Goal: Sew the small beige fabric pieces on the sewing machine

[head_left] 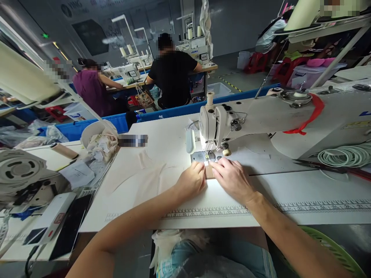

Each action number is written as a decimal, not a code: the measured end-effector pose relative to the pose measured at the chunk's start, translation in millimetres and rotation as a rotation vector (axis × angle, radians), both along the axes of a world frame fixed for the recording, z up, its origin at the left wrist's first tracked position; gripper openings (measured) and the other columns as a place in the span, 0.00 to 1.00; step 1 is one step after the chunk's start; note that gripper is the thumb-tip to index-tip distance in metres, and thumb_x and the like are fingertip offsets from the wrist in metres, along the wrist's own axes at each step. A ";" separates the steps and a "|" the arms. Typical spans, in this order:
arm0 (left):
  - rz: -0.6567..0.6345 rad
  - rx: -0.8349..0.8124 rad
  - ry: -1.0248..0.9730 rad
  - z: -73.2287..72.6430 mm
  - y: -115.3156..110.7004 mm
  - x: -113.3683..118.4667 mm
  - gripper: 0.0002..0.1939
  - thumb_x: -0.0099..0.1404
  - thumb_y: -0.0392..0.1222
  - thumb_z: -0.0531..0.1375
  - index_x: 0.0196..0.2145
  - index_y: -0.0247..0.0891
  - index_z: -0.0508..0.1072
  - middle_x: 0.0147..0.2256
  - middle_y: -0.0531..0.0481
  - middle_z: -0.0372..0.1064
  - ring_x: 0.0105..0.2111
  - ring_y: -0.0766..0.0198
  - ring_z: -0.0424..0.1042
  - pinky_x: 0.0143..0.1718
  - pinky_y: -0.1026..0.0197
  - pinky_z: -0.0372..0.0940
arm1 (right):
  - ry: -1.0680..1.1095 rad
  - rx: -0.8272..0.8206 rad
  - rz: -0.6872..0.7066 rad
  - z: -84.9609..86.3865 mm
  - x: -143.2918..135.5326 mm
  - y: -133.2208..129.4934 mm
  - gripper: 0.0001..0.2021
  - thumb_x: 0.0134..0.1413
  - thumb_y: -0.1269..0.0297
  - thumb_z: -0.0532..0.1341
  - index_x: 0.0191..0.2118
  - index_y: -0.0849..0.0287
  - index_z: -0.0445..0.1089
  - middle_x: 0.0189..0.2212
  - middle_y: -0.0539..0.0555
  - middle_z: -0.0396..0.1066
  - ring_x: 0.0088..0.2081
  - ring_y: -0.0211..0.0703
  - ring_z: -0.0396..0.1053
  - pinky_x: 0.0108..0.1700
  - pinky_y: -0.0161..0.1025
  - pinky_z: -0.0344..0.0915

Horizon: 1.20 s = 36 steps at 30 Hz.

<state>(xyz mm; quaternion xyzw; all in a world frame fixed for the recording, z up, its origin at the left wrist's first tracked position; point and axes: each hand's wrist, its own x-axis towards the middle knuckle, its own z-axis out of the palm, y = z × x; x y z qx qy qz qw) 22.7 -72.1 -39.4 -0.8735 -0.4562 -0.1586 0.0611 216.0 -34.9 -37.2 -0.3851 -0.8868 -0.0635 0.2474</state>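
My left hand [193, 177] is closed in a pinch just in front of the presser foot of the white sewing machine [249, 112]. Opposite it, my right hand [232, 177] rests on the machine bed with its thumb and fingertips pressed together. A small white piece of fabric [206, 163] shows between the fingertips of both hands, close under the needle; most of it is hidden. Below the fingers lies a brown plate [210, 172] set in the bed. Pale cream cut pieces of fabric [147, 177] are spread on the table left of my left hand.
A printed ruler [208, 212] runs along the front of the table. Scissors [324, 166] and a coil of pale cord [344, 155] lie at right. A bin of fabric scraps [101, 144] stands at left. Two people [174, 73] sit at machines beyond the blue edge.
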 end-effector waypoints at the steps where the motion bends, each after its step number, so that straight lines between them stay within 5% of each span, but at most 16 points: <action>1: 0.003 -0.004 0.009 -0.6 3.7 -0.5 0.13 0.70 0.33 0.49 0.42 0.31 0.73 0.42 0.37 0.71 0.42 0.52 0.69 0.44 0.52 0.73 | 0.022 0.002 -0.022 -1.3 1.9 2.9 0.16 0.68 0.67 0.51 0.47 0.59 0.77 0.32 0.54 0.70 0.31 0.42 0.62 0.38 0.40 0.53; 16: 0.003 -0.037 -0.029 -5.5 24.1 2.1 0.13 0.71 0.36 0.49 0.40 0.33 0.73 0.43 0.36 0.71 0.46 0.50 0.69 0.46 0.49 0.71 | 0.056 -0.084 -0.070 -2.3 10.3 5.7 0.19 0.69 0.64 0.49 0.50 0.57 0.77 0.35 0.56 0.74 0.35 0.43 0.69 0.40 0.41 0.58; 21: 0.004 -0.028 -0.025 -1.9 22.7 0.6 0.14 0.71 0.36 0.49 0.41 0.33 0.74 0.44 0.36 0.71 0.45 0.50 0.69 0.47 0.50 0.71 | 0.191 -0.233 -0.123 -2.5 7.6 15.4 0.19 0.70 0.59 0.48 0.48 0.57 0.77 0.41 0.58 0.78 0.38 0.46 0.73 0.39 0.40 0.61; 28: -0.019 -0.021 -0.010 -0.7 24.8 0.5 0.14 0.71 0.36 0.49 0.40 0.33 0.74 0.44 0.36 0.71 0.43 0.51 0.70 0.45 0.50 0.71 | 0.217 -0.403 -0.233 7.2 1.4 47.8 0.25 0.68 0.48 0.46 0.31 0.55 0.74 0.26 0.57 0.76 0.27 0.44 0.70 0.29 0.38 0.56; 36: -0.018 -0.049 -0.040 -0.2 31.1 -0.7 0.13 0.70 0.36 0.49 0.41 0.33 0.74 0.45 0.34 0.72 0.46 0.49 0.71 0.46 0.47 0.72 | 0.213 -0.344 -0.225 2.2 8.3 41.3 0.27 0.69 0.47 0.43 0.31 0.55 0.73 0.26 0.58 0.76 0.27 0.44 0.69 0.31 0.39 0.55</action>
